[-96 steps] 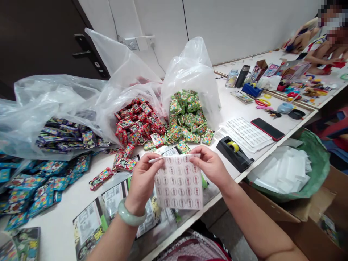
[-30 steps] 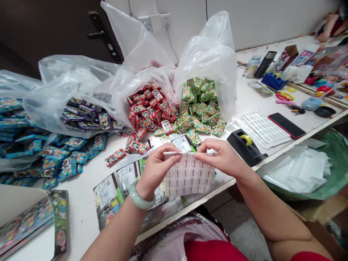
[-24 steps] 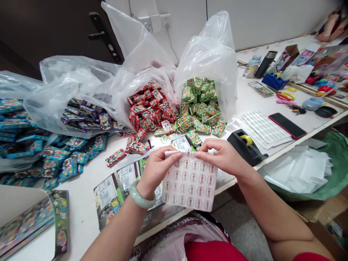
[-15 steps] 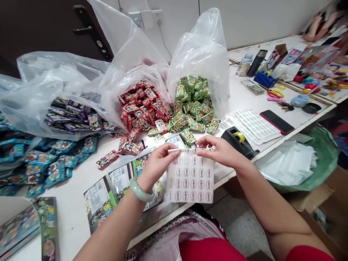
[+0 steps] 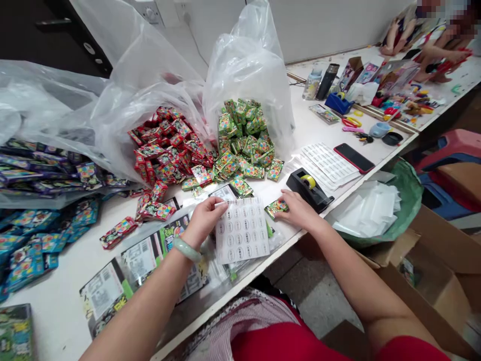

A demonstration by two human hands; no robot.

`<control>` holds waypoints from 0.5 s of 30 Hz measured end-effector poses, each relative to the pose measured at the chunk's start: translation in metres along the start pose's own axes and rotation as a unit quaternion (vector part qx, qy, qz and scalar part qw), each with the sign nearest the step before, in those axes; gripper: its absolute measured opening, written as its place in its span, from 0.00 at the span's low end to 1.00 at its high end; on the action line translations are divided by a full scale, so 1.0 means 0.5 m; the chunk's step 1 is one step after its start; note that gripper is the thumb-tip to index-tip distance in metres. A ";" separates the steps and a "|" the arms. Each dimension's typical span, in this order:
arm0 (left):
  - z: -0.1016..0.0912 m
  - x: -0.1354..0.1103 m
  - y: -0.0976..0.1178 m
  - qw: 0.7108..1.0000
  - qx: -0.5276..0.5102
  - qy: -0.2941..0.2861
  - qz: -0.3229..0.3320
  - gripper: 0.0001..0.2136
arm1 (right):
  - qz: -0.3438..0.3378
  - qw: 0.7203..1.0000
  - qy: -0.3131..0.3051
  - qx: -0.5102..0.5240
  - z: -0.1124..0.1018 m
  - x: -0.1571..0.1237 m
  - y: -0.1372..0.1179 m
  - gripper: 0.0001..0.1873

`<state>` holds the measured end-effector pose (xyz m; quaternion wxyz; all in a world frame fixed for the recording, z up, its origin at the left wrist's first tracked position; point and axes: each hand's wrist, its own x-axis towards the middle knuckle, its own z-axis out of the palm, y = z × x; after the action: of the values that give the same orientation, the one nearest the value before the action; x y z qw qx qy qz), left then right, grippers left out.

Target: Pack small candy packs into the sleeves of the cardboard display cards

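The left hand (image 5: 203,220), its wrist ringed by a pale green bangle (image 5: 187,249), pinches the top left corner of a white sticker sheet (image 5: 242,233) between thumb and fingers; the sheet hangs just right of that hand, its rows of round printed labels facing up. The right hand (image 5: 300,210) has its thumb and fingers closed about the near end of a green packet (image 5: 275,208), just right of the sheet; whether the packet touches the table (image 5: 52,326) cannot be told. Just beyond the right hand stands a black tape dispenser (image 5: 311,193) with a yellow roll, and farther out lie label sheets (image 5: 328,163) and a phone (image 5: 354,157). Ahead of the hands, green packets (image 5: 246,135) and red packets (image 5: 169,145) spill from clear plastic bags (image 5: 248,65). Flat printed packages (image 5: 145,258) lie beneath and left of the left forearm, with blue packets (image 5: 32,255) farther left.
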<state>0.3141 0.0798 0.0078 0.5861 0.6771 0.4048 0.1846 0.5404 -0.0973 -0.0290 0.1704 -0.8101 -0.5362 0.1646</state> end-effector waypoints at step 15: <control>0.067 0.038 0.000 1.000 0.005 0.002 0.018 0.17 | -0.094 0.991 0.097 0.024 -0.102 -0.076 0.001 0.24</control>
<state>0.3498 0.0726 -0.0048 0.5785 0.6869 0.3946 0.1945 0.5496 -0.1379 0.0189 0.2560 -0.7642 -0.5864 0.0811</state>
